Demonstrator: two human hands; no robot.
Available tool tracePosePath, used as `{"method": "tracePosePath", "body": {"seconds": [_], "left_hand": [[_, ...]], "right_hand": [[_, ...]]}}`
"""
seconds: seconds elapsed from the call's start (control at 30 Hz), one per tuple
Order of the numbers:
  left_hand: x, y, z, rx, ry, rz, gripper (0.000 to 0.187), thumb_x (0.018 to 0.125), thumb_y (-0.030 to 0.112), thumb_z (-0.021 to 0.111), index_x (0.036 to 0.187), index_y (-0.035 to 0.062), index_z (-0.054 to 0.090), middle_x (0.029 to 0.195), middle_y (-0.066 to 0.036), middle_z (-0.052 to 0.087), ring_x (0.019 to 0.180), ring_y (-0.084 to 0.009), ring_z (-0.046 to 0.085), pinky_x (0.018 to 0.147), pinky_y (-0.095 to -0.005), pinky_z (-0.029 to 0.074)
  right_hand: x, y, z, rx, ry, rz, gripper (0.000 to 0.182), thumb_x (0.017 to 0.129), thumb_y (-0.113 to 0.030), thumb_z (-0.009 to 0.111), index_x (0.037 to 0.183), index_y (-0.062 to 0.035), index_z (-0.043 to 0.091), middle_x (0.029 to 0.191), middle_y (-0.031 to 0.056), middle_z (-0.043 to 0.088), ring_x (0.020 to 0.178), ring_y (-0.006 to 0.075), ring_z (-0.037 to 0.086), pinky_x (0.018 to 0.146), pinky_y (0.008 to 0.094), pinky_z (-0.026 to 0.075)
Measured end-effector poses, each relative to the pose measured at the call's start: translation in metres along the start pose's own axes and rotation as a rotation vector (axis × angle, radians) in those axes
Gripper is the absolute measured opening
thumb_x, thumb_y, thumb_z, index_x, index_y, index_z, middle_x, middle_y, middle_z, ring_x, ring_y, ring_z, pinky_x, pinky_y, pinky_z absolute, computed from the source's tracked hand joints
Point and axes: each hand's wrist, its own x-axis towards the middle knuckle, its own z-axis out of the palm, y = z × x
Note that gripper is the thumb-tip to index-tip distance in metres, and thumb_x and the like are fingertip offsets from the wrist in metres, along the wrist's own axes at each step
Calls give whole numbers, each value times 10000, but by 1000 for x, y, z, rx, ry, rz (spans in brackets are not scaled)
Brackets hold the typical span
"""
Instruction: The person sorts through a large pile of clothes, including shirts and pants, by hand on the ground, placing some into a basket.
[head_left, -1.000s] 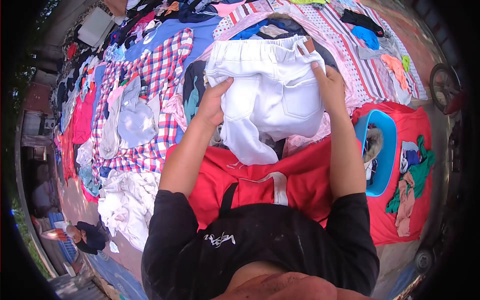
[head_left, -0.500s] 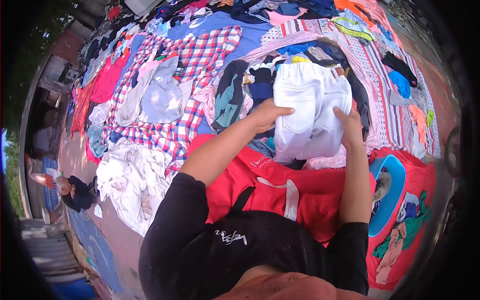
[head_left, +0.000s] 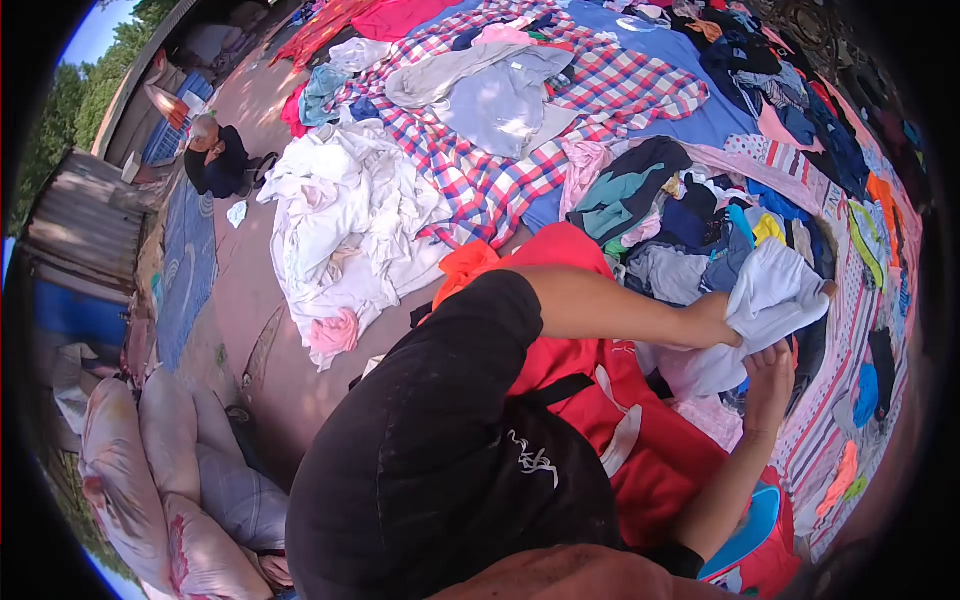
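Both my hands hold a pair of white trousers (head_left: 775,295), folded over, above a heap of mixed clothes (head_left: 690,215). My left hand (head_left: 722,322) grips the trousers from the near side, arm stretched across a red cloth (head_left: 580,360). My right hand (head_left: 772,372) holds their lower edge from beneath. The trousers hang just over dark and grey garments in the heap.
Clothes lie spread on the ground: a plaid red-blue sheet (head_left: 560,110), a grey garment (head_left: 500,95), a pile of white cloth (head_left: 345,215). A blue basin (head_left: 745,530) sits at lower right. Stuffed sacks (head_left: 170,470) lie at lower left. Another person (head_left: 215,150) crouches far left.
The view has swung left and the trousers have been folded smaller and moved right. My left arm now reaches across my body; sacks and the crouching person have come further into view.
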Motion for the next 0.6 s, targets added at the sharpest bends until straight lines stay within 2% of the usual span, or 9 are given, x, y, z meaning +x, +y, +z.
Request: {"method": "tracePosePath", "body": {"seconds": [0.03, 0.1, 0.17, 0.23, 0.37, 0.4, 0.47, 0.53, 0.6], "left_hand": [[6, 7, -9, 12, 49, -6, 588, 696, 96, 818, 1246, 18, 627, 1133, -144, 711, 1081, -247, 665, 995, -377, 484], [23, 3, -33, -37, 245, 223, 495, 701, 98, 797, 1171, 14, 667, 1043, -141, 734, 1013, -258, 690, 952, -359, 500], [18, 40, -82, 99, 458, 285, 492, 732, 13, 757, 1212, 18, 652, 1137, -116, 720, 1025, -216, 674, 962, -341, 489], [12, 56, -151, -204, 561, 324, 454, 790, -44, 734, 1230, -38, 624, 1176, -102, 701, 1042, -224, 662, 957, -355, 498], [-100, 157, -310, -147, 939, 367, 394, 917, -17, 648, 1291, -95, 550, 1256, -162, 646, 1130, -295, 642, 1037, -444, 490], [-140, 176, -357, -219, 1016, 405, 421, 890, -24, 689, 1285, -91, 562, 1233, -173, 650, 1087, -291, 657, 980, -422, 519], [-226, 206, -447, -203, 1073, 424, 430, 979, 90, 614, 1377, -33, 506, 1397, -170, 553, 1317, -317, 520, 1163, -475, 385], [-309, 216, -493, -174, 1306, 417, 570, 962, 256, 666, 1429, 0, 463, 1450, -163, 510, 1358, -306, 473, 1168, -472, 361], [-416, 167, -579, -250, 1681, 100, 703, 956, 548, 532, 1436, 39, 464, 1472, -122, 495, 1321, -316, 514, 1093, -481, 422]], "right_hand": [[4, -7, 2, -52, 76, -2, 562, 1037, -377, 547, 1398, 49, 477, 1314, 216, 622, 1168, 267, 643, 950, 345, 509], [8, -18, -4, -110, 233, 15, 444, 1049, -292, 548, 1356, 29, 524, 1288, 215, 642, 1110, 254, 676, 868, 303, 543], [10, -18, -26, -124, 312, 89, 410, 1053, -288, 536, 1346, 0, 535, 1263, 171, 658, 1087, 214, 675, 854, 297, 532], [4, -25, -23, -94, 294, 28, 332, 1037, -233, 575, 1265, 9, 582, 1157, 165, 706, 988, 197, 708, 784, 286, 552], [-13, -38, -8, -38, 195, -10, 253, 1026, -178, 583, 1193, 8, 625, 1077, 157, 724, 911, 187, 715, 761, 282, 552], [-18, -41, -4, -42, 206, -14, 243, 1023, -170, 585, 1179, 11, 631, 1067, 156, 726, 898, 184, 715, 754, 281, 552], [-24, -43, -1, -47, 196, -15, 223, 1015, -155, 595, 1154, 13, 643, 1049, 153, 729, 877, 175, 712, 731, 277, 551], [-29, -43, 0, -60, 185, -10, 217, 1013, -150, 596, 1150, 12, 644, 1043, 149, 729, 873, 171, 711, 728, 272, 550], [-25, -44, 3, -82, 180, -7, 212, 1011, -145, 596, 1147, 9, 645, 1039, 144, 730, 869, 169, 710, 728, 269, 548]]}}
